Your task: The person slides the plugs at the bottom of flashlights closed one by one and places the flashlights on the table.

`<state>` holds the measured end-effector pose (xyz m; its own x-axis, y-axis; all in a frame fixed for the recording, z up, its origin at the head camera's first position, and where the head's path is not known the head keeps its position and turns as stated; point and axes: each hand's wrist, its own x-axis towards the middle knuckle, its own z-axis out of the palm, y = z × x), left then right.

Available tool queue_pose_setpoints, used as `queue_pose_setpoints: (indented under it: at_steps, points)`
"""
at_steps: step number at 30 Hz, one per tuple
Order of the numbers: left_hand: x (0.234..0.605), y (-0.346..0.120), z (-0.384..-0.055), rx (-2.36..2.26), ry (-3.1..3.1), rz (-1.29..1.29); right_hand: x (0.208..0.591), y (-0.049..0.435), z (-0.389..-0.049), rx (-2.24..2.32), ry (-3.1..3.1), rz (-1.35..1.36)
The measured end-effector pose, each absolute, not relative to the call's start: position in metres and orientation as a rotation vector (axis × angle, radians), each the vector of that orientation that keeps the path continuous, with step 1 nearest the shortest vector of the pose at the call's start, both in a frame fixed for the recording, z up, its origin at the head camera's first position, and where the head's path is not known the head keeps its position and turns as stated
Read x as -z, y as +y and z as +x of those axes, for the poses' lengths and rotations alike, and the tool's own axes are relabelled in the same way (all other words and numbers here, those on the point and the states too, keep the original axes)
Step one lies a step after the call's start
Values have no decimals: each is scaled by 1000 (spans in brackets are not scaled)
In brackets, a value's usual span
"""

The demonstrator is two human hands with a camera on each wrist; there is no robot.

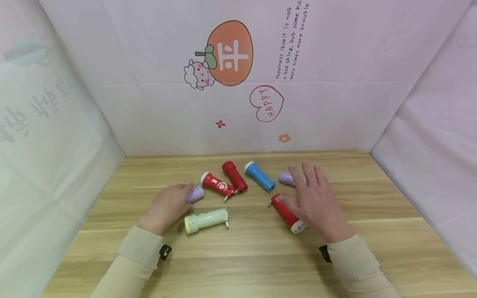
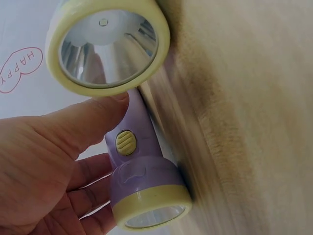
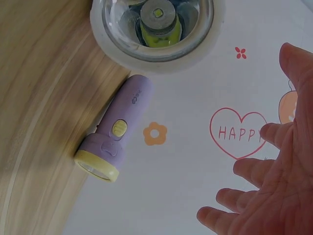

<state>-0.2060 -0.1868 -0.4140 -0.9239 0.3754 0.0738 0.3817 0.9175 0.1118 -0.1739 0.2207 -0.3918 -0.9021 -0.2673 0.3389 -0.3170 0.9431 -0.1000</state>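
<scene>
My left hand [image 1: 170,208] holds a purple flashlight [image 1: 195,194] at the left of the group. In the left wrist view its thumb lies along the barrel above the yellow switch [image 2: 126,142], with the fingers curled behind. Just in front of that hand lies a pale green flashlight [image 1: 208,219], its plug prongs folded out. My right hand [image 1: 316,203] hovers with fingers spread, holding nothing. It overlaps a red flashlight with a white rim [image 1: 285,211] and partly hides a second purple flashlight [image 1: 287,178], seen whole in the right wrist view [image 3: 115,127].
Between the hands lie a red flashlight with a white print [image 1: 218,184], a plain red one [image 1: 235,176] and a blue one [image 1: 260,176]. The wooden table [image 1: 238,269] meets a printed white cloth [image 1: 328,120] at the back, with more cloth at both sides.
</scene>
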Motion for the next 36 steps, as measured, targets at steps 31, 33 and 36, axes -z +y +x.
queue_pose_setpoints:
  at_steps: [31,33,36]
  points:
    - [431,-186,-208,116,-2968,-632,398,215,-171,-211,-2791,426]
    - [432,-186,-208,104,-2963,-626,398,215,-171,-205,-2787,429]
    - [432,-185,-208,84,-2964,-611,398,215,-171,-198,-2773,438]
